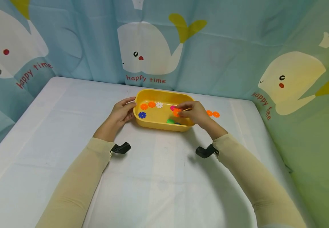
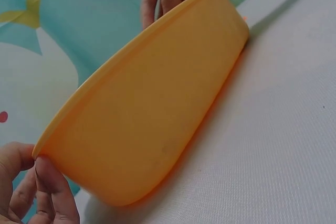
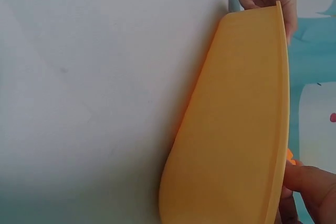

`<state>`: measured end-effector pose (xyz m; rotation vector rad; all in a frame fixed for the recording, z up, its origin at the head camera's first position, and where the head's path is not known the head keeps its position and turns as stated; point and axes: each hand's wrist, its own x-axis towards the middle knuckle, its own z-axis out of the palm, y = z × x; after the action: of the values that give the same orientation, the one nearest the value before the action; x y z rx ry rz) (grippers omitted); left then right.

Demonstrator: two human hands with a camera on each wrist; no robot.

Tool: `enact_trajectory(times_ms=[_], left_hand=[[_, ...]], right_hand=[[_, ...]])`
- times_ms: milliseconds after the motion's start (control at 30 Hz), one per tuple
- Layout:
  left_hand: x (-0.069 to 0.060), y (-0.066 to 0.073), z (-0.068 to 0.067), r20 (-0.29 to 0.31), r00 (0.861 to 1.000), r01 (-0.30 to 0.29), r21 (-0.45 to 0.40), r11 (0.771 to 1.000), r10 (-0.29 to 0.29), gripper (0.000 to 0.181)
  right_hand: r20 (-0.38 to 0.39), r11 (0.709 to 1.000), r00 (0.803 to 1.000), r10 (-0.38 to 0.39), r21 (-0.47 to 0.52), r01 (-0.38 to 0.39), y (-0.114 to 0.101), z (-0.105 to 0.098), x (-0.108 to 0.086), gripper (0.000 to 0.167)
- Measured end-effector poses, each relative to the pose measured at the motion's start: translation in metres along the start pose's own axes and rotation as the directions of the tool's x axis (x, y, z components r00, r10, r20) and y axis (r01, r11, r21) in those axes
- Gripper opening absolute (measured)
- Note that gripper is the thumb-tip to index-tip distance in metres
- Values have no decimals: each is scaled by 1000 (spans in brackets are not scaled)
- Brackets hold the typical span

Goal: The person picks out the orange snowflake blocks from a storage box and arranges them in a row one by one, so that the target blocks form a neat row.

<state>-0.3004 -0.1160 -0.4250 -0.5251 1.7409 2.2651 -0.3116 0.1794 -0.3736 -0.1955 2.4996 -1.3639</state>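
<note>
A yellow plastic basin (image 1: 160, 126) stands on the table near its back edge. My left hand (image 1: 120, 113) pinches the basin's left rim between thumb and fingers, as the left wrist view confirms. Over the basin's right end, my right hand (image 1: 196, 113) pinches an orange flower-shaped plastic disc (image 1: 177, 112) between thumb and fingertips. Inside the basin lie two orange discs, a white disc (image 1: 159, 105), a blue disc (image 1: 142, 115), a pink disc (image 1: 173, 108) and a green disc (image 1: 170, 121). A dark piece by the front wall is mostly hidden.
Two more orange discs (image 1: 216, 114) lie on the table just right of the basin, behind the right hand. The table carries a white cloth (image 1: 158, 177). A curtain (image 1: 230, 63) with whale prints hangs along the back and both sides.
</note>
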Motion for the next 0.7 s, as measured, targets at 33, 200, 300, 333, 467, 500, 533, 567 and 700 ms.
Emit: enact_trajectory(times_ms=[33, 200, 300, 333, 467, 500, 533, 567, 700], left_hand=[[0, 0, 0, 1, 1000, 0, 2, 1000, 0, 42], [1, 0, 0, 3, 1000, 5, 11, 1000, -5, 42], [1, 0, 0, 3, 1000, 8, 9, 1000, -8, 42], [1, 0, 0, 1, 1000, 9, 9, 1000, -9, 42], [1, 0, 0, -8, 1000, 9, 17, 1000, -9, 41], [1, 1, 1, -11, 1000, 8, 18, 1000, -8, 41], [1, 1, 1, -14, 1000, 8, 17, 1000, -7, 41], [1, 1, 1, -14, 1000, 8, 13, 1000, -8, 41], [1, 1, 0, -16, 1000, 7, 0, 1000, -7, 41]], right_hand=[[2, 1000, 1000, -2, 2, 2, 1, -2, -1, 29], [8, 1000, 1000, 6, 4, -6, 4, -11, -9, 30], [17, 1000, 1000, 5, -12, -4, 4, -16, -12, 33], [22, 1000, 1000, 4, -11, -4, 5, -18, -13, 34], [32, 1000, 999, -5, -4, 5, 7, -23, -15, 35], [31, 1000, 1000, -6, -7, 6, 7, -25, -16, 35], [28, 1000, 1000, -8, -9, 8, 8, -26, -16, 35], [27, 1000, 1000, -11, -9, 11, 9, -28, -17, 35], [16, 1000, 1000, -2, -23, 2, 9, -35, -21, 35]])
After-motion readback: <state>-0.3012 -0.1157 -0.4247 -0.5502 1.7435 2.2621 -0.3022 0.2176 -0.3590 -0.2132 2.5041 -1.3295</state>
